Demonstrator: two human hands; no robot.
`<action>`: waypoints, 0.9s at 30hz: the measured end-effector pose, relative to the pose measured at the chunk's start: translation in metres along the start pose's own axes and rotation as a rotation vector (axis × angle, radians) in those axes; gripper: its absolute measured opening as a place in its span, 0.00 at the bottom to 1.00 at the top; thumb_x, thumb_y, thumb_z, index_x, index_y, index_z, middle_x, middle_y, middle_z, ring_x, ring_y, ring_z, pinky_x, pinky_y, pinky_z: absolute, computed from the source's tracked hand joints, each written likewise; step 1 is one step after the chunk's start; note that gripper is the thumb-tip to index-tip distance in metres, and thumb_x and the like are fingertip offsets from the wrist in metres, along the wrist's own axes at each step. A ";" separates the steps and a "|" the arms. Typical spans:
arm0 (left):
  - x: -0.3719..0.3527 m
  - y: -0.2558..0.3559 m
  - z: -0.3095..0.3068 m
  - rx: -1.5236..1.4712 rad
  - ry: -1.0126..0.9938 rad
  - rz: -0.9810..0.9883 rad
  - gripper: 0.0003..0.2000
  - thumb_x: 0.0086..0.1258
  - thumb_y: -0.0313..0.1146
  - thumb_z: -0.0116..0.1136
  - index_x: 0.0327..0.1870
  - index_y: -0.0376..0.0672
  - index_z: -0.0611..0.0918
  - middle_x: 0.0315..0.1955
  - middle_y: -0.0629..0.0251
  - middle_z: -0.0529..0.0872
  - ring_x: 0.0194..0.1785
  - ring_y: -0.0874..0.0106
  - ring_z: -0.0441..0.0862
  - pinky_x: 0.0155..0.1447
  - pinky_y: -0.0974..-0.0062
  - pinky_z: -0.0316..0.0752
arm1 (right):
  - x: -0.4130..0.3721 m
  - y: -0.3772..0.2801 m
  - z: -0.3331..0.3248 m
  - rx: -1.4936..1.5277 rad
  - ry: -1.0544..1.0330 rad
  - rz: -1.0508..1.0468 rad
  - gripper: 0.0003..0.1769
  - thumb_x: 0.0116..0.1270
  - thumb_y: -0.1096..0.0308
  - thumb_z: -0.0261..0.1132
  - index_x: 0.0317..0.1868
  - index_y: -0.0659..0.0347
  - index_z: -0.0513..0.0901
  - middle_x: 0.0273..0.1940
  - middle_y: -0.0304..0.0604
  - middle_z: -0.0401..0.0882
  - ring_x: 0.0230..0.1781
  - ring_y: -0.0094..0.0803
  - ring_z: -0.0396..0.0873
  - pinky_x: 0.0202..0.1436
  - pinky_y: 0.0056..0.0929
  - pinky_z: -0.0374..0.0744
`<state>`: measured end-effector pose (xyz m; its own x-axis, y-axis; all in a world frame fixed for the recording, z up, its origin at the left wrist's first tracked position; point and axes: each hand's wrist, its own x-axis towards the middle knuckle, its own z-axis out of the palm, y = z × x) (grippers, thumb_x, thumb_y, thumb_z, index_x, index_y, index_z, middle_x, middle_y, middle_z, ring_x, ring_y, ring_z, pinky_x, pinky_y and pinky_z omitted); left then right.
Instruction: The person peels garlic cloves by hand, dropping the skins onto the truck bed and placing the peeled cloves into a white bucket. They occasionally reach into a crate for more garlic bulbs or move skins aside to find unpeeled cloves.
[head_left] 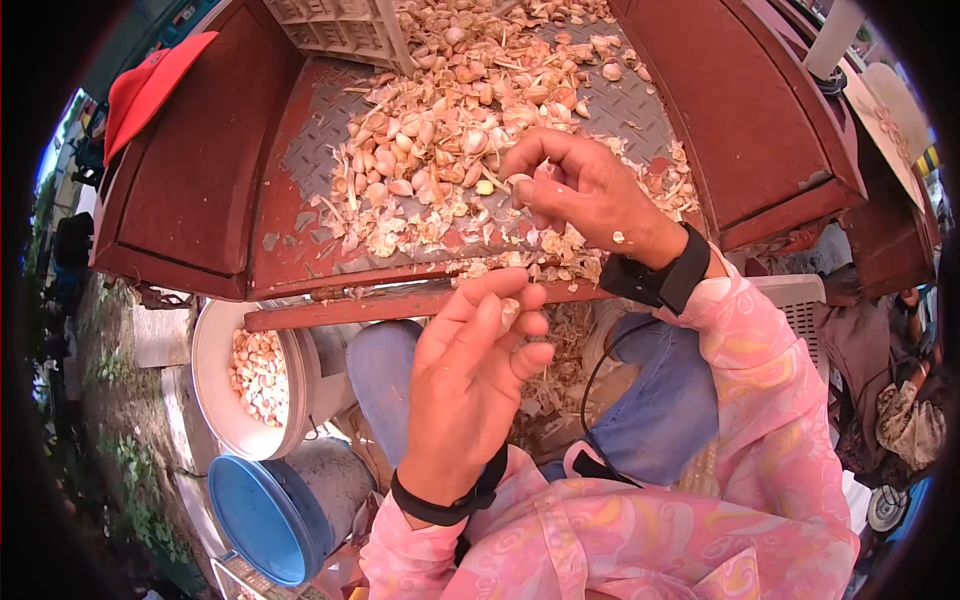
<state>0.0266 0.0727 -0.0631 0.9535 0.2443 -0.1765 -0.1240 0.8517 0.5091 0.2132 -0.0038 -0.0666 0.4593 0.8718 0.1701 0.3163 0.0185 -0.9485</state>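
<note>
My left hand (470, 355) is raised palm up in front of the truck-bed edge, fingers curled. A small pale piece of garlic (510, 310) lies between its thumb and fingertips, mostly covered by them. Over the front of the garlic pile, my right hand (590, 195) has thumb and forefinger bent together on a garlic clove (520, 179), with a scrap of papery skin (547, 169) showing among the fingers. Unpeeled cloves and loose skins form the garlic pile (410, 150) on the metal bed.
A white bucket (210, 375) at lower left holds many cloves. Below it a blue-lidded bucket (255, 520) leans sideways. A plastic crate (345, 30) stands on the bed at the back. Red side panels (745, 110) flank the bed; a red cap (150, 90) hangs at left.
</note>
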 end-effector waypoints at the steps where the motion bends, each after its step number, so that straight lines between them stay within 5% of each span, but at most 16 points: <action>1: 0.012 -0.012 -0.009 -0.121 0.063 -0.067 0.12 0.71 0.32 0.45 0.50 0.36 0.71 0.44 0.55 0.76 0.45 0.66 0.77 0.46 0.75 0.78 | -0.004 -0.008 0.007 -0.123 -0.082 -0.098 0.08 0.62 0.69 0.58 0.39 0.62 0.75 0.27 0.32 0.72 0.26 0.14 0.71 0.25 0.16 0.68; 4: 0.031 -0.032 -0.018 -0.358 0.220 -0.051 0.13 0.71 0.35 0.44 0.47 0.35 0.72 0.43 0.56 0.76 0.42 0.69 0.76 0.43 0.78 0.77 | -0.013 0.001 0.035 -0.456 -0.302 -0.514 0.09 0.60 0.68 0.60 0.37 0.64 0.75 0.27 0.39 0.72 0.26 0.25 0.72 0.29 0.26 0.71; 6: 0.033 -0.035 -0.036 -0.473 0.312 0.029 0.13 0.72 0.36 0.44 0.45 0.35 0.73 0.43 0.54 0.76 0.38 0.70 0.76 0.40 0.81 0.77 | -0.008 0.008 0.033 -0.372 -0.278 -0.397 0.09 0.60 0.66 0.59 0.35 0.64 0.76 0.27 0.43 0.74 0.28 0.34 0.74 0.32 0.31 0.72; 8: 0.023 -0.017 -0.073 -0.635 0.097 -0.129 0.13 0.72 0.36 0.43 0.42 0.34 0.75 0.40 0.52 0.75 0.31 0.74 0.71 0.30 0.84 0.73 | 0.005 0.016 0.023 -0.286 -0.254 -0.281 0.11 0.60 0.64 0.57 0.33 0.65 0.76 0.27 0.48 0.75 0.29 0.42 0.76 0.34 0.36 0.73; 10: 0.006 0.032 -0.084 -0.647 0.085 0.032 0.13 0.71 0.36 0.44 0.40 0.32 0.75 0.37 0.51 0.74 0.27 0.76 0.66 0.22 0.86 0.66 | 0.019 0.029 0.009 -0.409 -0.031 -0.075 0.12 0.59 0.63 0.58 0.32 0.65 0.77 0.29 0.50 0.76 0.32 0.46 0.76 0.35 0.39 0.73; 12: -0.005 0.065 -0.090 -0.529 0.163 0.191 0.12 0.71 0.34 0.44 0.40 0.32 0.74 0.37 0.51 0.73 0.27 0.78 0.66 0.20 0.87 0.64 | 0.025 0.043 0.011 -0.477 0.005 -0.139 0.11 0.58 0.64 0.58 0.32 0.65 0.77 0.30 0.51 0.76 0.32 0.48 0.76 0.36 0.41 0.73; 13: -0.036 0.132 -0.142 -0.233 0.185 0.505 0.11 0.71 0.34 0.44 0.40 0.33 0.74 0.38 0.50 0.73 0.27 0.77 0.67 0.23 0.86 0.65 | 0.027 0.049 0.014 -0.553 0.031 -0.207 0.10 0.58 0.66 0.58 0.32 0.66 0.77 0.30 0.52 0.76 0.33 0.50 0.76 0.37 0.42 0.73; 14: -0.055 0.169 -0.188 0.077 0.200 0.635 0.12 0.70 0.34 0.46 0.46 0.35 0.74 0.43 0.50 0.74 0.34 0.75 0.71 0.36 0.81 0.70 | 0.028 0.053 0.018 -0.547 0.045 -0.201 0.10 0.58 0.66 0.58 0.32 0.66 0.77 0.30 0.52 0.76 0.33 0.50 0.76 0.37 0.42 0.73; 15: -0.059 0.182 -0.185 0.333 0.604 0.708 0.13 0.69 0.34 0.47 0.49 0.37 0.73 0.46 0.51 0.73 0.40 0.74 0.72 0.44 0.78 0.69 | 0.029 0.056 0.022 -0.659 0.005 -0.192 0.09 0.59 0.67 0.57 0.35 0.65 0.76 0.31 0.51 0.75 0.35 0.49 0.75 0.38 0.41 0.72; 16: -0.063 0.189 -0.183 0.595 1.009 0.765 0.14 0.69 0.34 0.49 0.53 0.39 0.73 0.49 0.53 0.73 0.45 0.74 0.73 0.52 0.74 0.67 | 0.030 0.059 0.027 -0.771 -0.038 -0.181 0.09 0.60 0.68 0.57 0.37 0.64 0.75 0.32 0.50 0.74 0.37 0.47 0.75 0.38 0.40 0.72; 19: -0.067 0.182 -0.179 0.968 1.242 0.636 0.17 0.67 0.34 0.50 0.55 0.40 0.73 0.53 0.60 0.74 0.54 0.74 0.70 0.61 0.70 0.60 | 0.038 0.067 0.026 -0.823 -0.085 -0.112 0.07 0.58 0.70 0.57 0.35 0.64 0.74 0.30 0.49 0.74 0.36 0.48 0.75 0.38 0.41 0.72; 21: -0.059 0.162 -0.172 0.942 1.061 0.642 0.15 0.68 0.34 0.51 0.53 0.40 0.74 0.52 0.62 0.75 0.54 0.75 0.70 0.60 0.71 0.62 | 0.038 0.069 0.023 -0.842 -0.111 -0.102 0.06 0.57 0.71 0.58 0.34 0.64 0.74 0.29 0.48 0.75 0.34 0.45 0.76 0.37 0.40 0.72; 24: -0.021 0.109 -0.127 0.896 0.659 0.613 0.13 0.68 0.34 0.52 0.48 0.37 0.77 0.44 0.65 0.80 0.48 0.77 0.75 0.51 0.78 0.69 | 0.036 0.063 0.014 -0.480 -0.134 0.035 0.04 0.58 0.73 0.59 0.34 0.64 0.73 0.28 0.41 0.75 0.28 0.33 0.78 0.31 0.30 0.74; 26: 0.004 0.076 -0.085 1.034 0.448 0.490 0.12 0.68 0.34 0.52 0.46 0.36 0.77 0.38 0.64 0.81 0.39 0.78 0.78 0.42 0.84 0.72 | 0.031 0.057 0.015 0.096 -0.145 0.313 0.03 0.61 0.74 0.58 0.35 0.63 0.73 0.29 0.35 0.75 0.27 0.20 0.77 0.27 0.19 0.74; 27: 0.016 0.061 -0.073 1.023 0.359 0.384 0.13 0.68 0.35 0.51 0.48 0.35 0.76 0.38 0.63 0.82 0.38 0.78 0.79 0.40 0.84 0.73 | 0.029 0.051 0.014 0.119 -0.154 0.293 0.02 0.63 0.74 0.57 0.36 0.62 0.73 0.30 0.33 0.74 0.27 0.16 0.76 0.26 0.13 0.73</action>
<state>0.0139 0.1621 -0.0960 0.7475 0.6642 -0.0075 0.0478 -0.0426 0.9979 0.2306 0.0291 -0.1137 0.3824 0.9121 -0.1478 0.0862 -0.1944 -0.9771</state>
